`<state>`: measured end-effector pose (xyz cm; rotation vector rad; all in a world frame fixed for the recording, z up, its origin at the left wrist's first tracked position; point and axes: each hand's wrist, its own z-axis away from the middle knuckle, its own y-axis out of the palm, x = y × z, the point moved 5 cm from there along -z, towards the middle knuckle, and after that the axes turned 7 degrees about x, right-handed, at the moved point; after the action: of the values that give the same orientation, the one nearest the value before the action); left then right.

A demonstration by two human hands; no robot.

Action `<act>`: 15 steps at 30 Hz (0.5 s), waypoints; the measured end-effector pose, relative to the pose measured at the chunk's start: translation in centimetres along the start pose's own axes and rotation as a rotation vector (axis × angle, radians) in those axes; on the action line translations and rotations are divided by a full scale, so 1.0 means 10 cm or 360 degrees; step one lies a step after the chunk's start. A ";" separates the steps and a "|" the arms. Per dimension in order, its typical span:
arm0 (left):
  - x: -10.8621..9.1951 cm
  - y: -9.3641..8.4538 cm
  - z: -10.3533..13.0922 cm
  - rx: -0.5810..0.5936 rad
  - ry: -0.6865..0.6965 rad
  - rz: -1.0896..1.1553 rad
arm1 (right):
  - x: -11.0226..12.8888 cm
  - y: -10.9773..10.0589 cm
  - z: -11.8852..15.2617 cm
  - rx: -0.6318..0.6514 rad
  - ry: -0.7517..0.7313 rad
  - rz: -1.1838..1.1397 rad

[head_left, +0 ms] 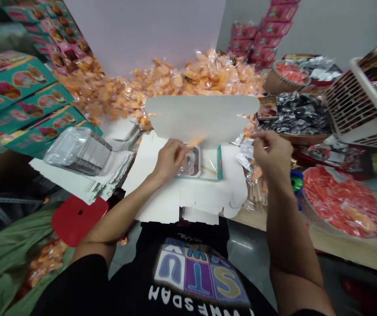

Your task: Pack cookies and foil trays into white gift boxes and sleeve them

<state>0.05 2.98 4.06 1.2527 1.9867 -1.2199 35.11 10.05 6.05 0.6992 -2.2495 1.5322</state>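
My left hand (171, 160) is closed over the middle of the open box, its fingertips pinching a blurred, flat orange plastic piece (196, 141). Below it, a foil tray (193, 161) lies inside the white cardboard box (204, 195), beside a thin stick and a teal-edged clear sleeve or card. The box's back flap (204, 116) stands raised. To the right of the box, my right hand (272, 153) has its fingers curled together next to small silver-white packets (246, 151); whatever is between those fingers is hidden.
Wrapped orange pieces (208, 72) heap up behind the box. Stacked foil trays (79, 151) sit on flat cardboard at left, near teal printed boxes (27, 96). At right are black packets (302, 112), a bowl of red packets (346, 202) and a tilted white basket (356, 105).
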 end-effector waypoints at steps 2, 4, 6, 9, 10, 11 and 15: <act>0.17 0.15 -0.10 0.0313 -0.0176 -0.0019 | 0.28 0.06 0.20 0.0038 -0.0070 -0.0067; 0.25 0.23 -0.14 0.0522 -0.0288 -0.0017 | 0.56 0.18 0.36 0.0203 -0.0228 -0.0147; 0.25 0.25 -0.17 0.0511 -0.0311 0.0018 | 0.83 0.36 0.48 0.0450 -0.0478 -0.0180; 0.21 0.27 -0.23 0.0453 -0.0311 0.0127 | 1.13 0.65 0.54 0.0798 -0.0746 0.0077; 0.22 0.28 -0.25 0.0441 -0.0340 0.0202 | 1.17 0.72 0.51 0.0865 -0.0727 0.0204; 0.23 0.29 -0.27 0.0408 -0.0381 0.0293 | 1.18 0.77 0.46 0.0890 -0.0667 0.0315; 0.32 0.23 -0.35 0.0005 -0.0539 0.0540 | 1.07 0.72 0.24 0.0650 -0.0500 0.0421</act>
<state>0.76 7.91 2.30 1.2287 1.4644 -1.1732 22.23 7.72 5.29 0.8262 -2.3440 2.1851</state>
